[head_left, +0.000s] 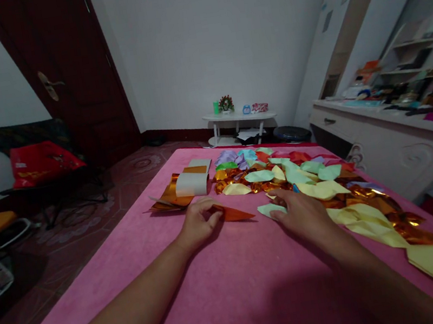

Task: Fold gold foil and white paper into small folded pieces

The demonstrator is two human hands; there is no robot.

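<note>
Left hand (201,220): grip drawn close, thumb and forefinger pinching the blunt end of an orange folded piece (240,213), its point aimed toward the right hand. Right hand (302,211): grip nearly closed, thumb on a pale green folded piece (268,210); hidden fingers, exact hold unclear. Both pieces sit mid-tabletop, tips near each other but apart; cannot tell whether either touches the surface.

Handling (judged): paper-like, so very light; stiff along creases, soft elsewhere, easily crumpled. Orange sheen suggests a slick face. Best hold: a light pinch across the layered folds, sparing the thin tip.

Surface: tabletop (206,306) pink, cloth-like, shadowed toward the near edge. Heap of folded shapes (298,173), pastel and foil, along the right edge. Sheet stack (169,201) near the left edge, pale curled sheet (192,184) over it.

Room: dark red door (70,97); chair (26,133) with red bag (42,162); white side table (240,118) past the far edge; drawer unit (359,126) to the right.
</note>
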